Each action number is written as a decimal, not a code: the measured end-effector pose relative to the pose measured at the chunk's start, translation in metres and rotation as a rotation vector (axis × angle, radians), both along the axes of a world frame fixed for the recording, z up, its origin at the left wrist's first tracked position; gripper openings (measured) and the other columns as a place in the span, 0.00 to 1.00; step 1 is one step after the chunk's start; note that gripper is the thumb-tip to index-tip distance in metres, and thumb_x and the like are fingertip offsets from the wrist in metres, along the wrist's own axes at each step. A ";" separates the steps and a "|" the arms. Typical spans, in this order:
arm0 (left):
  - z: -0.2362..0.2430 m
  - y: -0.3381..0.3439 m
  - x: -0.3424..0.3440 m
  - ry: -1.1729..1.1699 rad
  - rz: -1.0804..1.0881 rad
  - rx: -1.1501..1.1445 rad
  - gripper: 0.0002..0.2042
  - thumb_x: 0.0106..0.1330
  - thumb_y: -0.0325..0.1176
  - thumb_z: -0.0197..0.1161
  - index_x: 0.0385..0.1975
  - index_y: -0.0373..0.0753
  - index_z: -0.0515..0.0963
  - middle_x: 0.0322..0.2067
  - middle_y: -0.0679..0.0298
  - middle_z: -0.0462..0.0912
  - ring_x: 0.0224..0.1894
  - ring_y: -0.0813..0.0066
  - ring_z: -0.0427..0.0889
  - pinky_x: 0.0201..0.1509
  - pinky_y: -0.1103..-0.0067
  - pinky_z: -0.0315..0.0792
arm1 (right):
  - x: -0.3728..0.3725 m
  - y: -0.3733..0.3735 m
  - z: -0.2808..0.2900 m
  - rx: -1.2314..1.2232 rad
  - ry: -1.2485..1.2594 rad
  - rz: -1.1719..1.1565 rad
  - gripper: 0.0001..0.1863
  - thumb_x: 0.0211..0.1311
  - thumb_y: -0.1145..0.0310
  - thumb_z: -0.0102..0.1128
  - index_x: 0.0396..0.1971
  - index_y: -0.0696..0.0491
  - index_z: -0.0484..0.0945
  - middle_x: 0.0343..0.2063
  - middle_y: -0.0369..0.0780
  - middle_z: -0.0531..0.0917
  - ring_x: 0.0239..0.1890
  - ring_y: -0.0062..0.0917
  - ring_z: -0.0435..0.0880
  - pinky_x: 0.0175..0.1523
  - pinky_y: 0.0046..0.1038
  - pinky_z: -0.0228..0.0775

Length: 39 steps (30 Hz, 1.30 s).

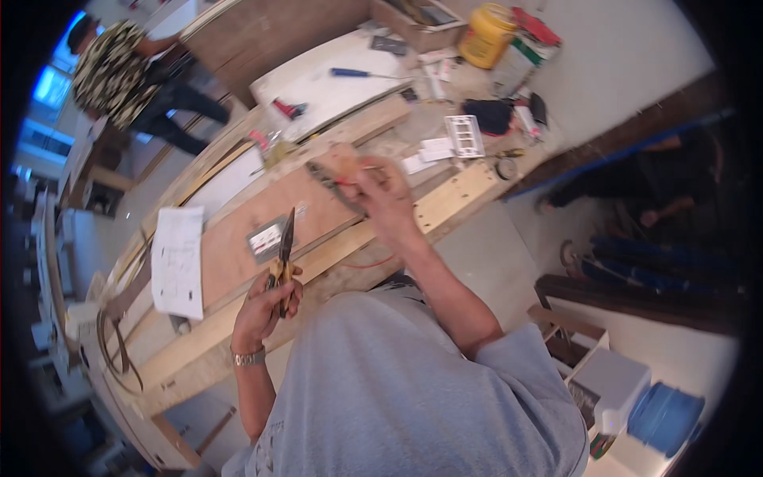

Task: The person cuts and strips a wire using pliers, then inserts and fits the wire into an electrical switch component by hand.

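Observation:
My left hand (pixel 266 304), with a metal watch band at its wrist, is closed around the yellowish handles of a pair of pliers (pixel 286 238). The dark jaws point up and away from me. Beside them on the wooden board (pixel 230 274) lies a grey plate with a white panel (pixel 268 238). My right hand (pixel 381 195) is over the far part of the board, smeared by motion. Something reddish shows at its fingers, but I cannot make out whether they hold it. Under that hand lies a dark narrow strip (pixel 330 184). A thin red wire (pixel 369 264) crosses the bench's near edge.
A printed sheet (pixel 178 262) hangs over the bench at left. Farther off lie a blue-handled screwdriver (pixel 350 72), a white slotted frame (pixel 465 136) and a yellow tub (pixel 486 36). Another person (pixel 119 75) stands at upper left; a blue water bottle (pixel 666 417) is at lower right.

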<state>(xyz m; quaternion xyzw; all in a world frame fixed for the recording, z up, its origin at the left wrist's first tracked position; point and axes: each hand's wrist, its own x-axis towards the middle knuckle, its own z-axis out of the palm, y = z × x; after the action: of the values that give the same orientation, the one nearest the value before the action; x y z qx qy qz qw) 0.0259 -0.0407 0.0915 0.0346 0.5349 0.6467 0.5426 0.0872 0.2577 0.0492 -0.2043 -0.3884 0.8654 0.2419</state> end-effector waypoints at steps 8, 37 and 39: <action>-0.054 -0.068 -0.021 0.488 0.374 -0.475 0.13 0.75 0.36 0.65 0.53 0.40 0.74 0.28 0.70 0.76 0.23 0.86 0.72 0.25 0.83 0.65 | 0.007 -0.009 0.002 0.007 -0.015 0.057 0.13 0.79 0.65 0.65 0.54 0.55 0.78 0.40 0.39 0.88 0.36 0.17 0.86 0.47 0.24 0.82; 0.005 0.047 -0.001 1.427 0.447 -0.110 0.08 0.69 0.23 0.72 0.45 0.35 0.86 0.39 0.59 0.89 0.42 0.65 0.87 0.48 0.71 0.79 | -0.019 -0.075 0.024 -0.239 0.037 0.621 0.05 0.80 0.69 0.62 0.47 0.54 0.83 0.40 0.36 0.89 0.37 0.17 0.85 0.45 0.21 0.78; 0.007 0.045 0.000 1.462 0.421 -0.103 0.08 0.69 0.22 0.72 0.46 0.35 0.85 0.39 0.58 0.89 0.41 0.62 0.87 0.47 0.70 0.79 | -0.015 -0.073 0.017 -0.209 0.055 0.637 0.05 0.80 0.69 0.62 0.47 0.54 0.83 0.40 0.36 0.89 0.37 0.17 0.85 0.45 0.22 0.78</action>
<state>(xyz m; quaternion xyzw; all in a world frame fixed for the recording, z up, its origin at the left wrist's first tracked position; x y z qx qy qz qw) 0.0261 0.0041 0.0984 0.3260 0.7828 0.5234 -0.0839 0.0718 0.1844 0.0664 -0.0731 -0.3352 0.9378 -0.0526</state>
